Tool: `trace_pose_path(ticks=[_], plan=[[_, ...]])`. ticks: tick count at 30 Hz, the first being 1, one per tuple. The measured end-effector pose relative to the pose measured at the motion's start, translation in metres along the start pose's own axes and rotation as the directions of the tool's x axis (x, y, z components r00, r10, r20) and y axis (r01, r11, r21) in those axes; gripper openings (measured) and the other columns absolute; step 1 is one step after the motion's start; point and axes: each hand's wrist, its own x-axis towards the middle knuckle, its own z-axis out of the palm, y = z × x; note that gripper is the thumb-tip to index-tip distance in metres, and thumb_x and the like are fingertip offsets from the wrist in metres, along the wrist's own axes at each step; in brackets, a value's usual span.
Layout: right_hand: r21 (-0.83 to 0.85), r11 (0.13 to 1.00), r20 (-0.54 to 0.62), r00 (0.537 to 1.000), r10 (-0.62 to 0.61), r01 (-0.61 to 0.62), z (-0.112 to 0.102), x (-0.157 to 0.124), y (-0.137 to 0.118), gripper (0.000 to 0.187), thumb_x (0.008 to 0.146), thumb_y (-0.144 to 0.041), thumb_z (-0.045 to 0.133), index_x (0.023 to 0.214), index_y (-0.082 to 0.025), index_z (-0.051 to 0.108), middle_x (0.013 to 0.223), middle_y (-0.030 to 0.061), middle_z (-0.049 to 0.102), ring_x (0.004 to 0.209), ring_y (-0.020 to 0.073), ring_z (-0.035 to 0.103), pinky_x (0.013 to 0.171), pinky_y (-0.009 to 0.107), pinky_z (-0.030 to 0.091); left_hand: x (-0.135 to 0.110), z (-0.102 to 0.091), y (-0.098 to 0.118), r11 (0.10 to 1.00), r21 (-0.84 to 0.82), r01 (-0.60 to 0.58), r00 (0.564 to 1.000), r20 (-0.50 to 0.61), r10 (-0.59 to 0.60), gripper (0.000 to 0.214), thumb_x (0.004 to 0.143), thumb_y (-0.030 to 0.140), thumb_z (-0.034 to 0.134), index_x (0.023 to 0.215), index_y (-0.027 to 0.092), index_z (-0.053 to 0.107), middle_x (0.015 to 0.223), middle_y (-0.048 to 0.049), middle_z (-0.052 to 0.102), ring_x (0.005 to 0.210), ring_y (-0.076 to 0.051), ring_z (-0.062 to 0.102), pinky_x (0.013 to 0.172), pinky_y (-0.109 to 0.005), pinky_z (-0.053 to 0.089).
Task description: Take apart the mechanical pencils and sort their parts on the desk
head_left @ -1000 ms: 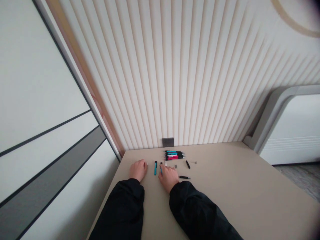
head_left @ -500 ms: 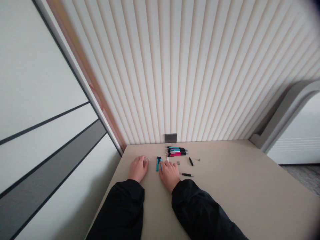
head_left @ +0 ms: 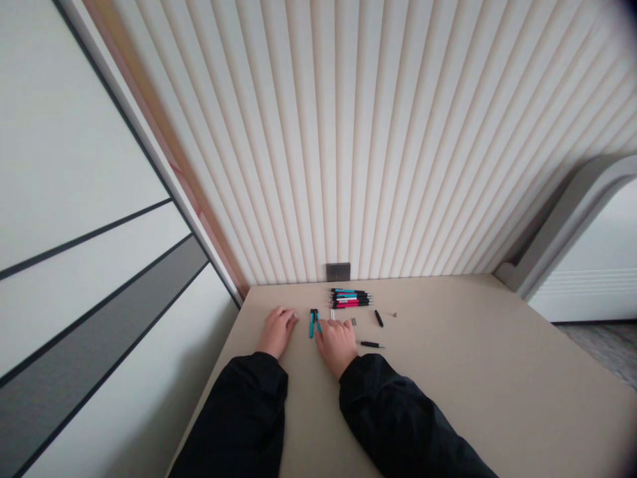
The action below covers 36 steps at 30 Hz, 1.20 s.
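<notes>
My left hand (head_left: 277, 330) rests on the left of the table, fingers curled together at some tiny pale pieces (head_left: 295, 315) too small to name. Just to its right lies a blue pen barrel (head_left: 311, 324) with a black end. Alongside that is a second blue pen barrel (head_left: 318, 325), partly covered by the bent fingers of my right hand (head_left: 337, 344), which are closed on it. Beyond the right hand's fingertips are thin white tubes (head_left: 332, 314) and small metal springs (head_left: 353, 321).
A pile of blue, red and black pens (head_left: 351, 299) lies near the wall. To the right are a black grip (head_left: 379, 318), small metal tips (head_left: 394, 315) and a black pen front piece (head_left: 372, 344). A dark socket (head_left: 338, 271) sits on the ribbed wall behind the table (head_left: 448, 385).
My left fingers have closed in on the tiny pale pieces, which now show less. My right hand stays at the blue barrel. The view has shifted slightly.
</notes>
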Motion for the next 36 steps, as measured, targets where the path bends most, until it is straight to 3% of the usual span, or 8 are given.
trace_pose_path(ticks=[13, 24, 36], plan=[[-0.035, 0.999, 0.027, 0.999, -0.028, 0.029, 0.0, -0.003, 0.0, 0.023, 0.094, -0.025, 0.043, 0.087, -0.02, 0.064, 0.089, 0.0072, 0.069, 0.087, 0.0189, 0.061, 0.077, 0.033, 0.028, 0.006, 0.0, -0.005, 0.998, -0.055, -0.028, 0.999, 0.027, 0.029, 0.024, 0.09, 0.031, 0.049, 0.091, 0.019, 0.07, 0.089, -0.006, 0.065, 0.087, -0.022, 0.059, 0.083, -0.034, 0.047], [-0.05, 0.998, 0.017, 0.999, -0.029, 0.03, 0.0, -0.006, 0.002, 0.024, 0.095, -0.03, 0.044, 0.088, -0.02, 0.065, 0.093, 0.0077, 0.068, 0.09, 0.0202, 0.06, 0.078, 0.034, 0.03, 0.004, 0.001, -0.012, 0.995, -0.102, -0.009, 1.0, 0.029, 0.012, 0.023, 0.088, 0.033, 0.053, 0.102, 0.02, 0.067, 0.096, -0.0064, 0.066, 0.091, -0.022, 0.06, 0.086, -0.036, 0.048], [-0.043, 0.999, 0.003, 1.0, -0.027, 0.027, 0.001, -0.006, -0.002, 0.026, 0.095, -0.032, 0.044, 0.09, -0.02, 0.067, 0.094, 0.0086, 0.067, 0.09, 0.0206, 0.061, 0.078, 0.034, 0.029, 0.005, -0.003, -0.009, 0.994, -0.111, 0.001, 1.0, 0.028, 0.002, 0.022, 0.09, 0.027, 0.049, 0.093, 0.019, 0.069, 0.091, -0.0064, 0.067, 0.09, -0.021, 0.061, 0.084, -0.035, 0.048]])
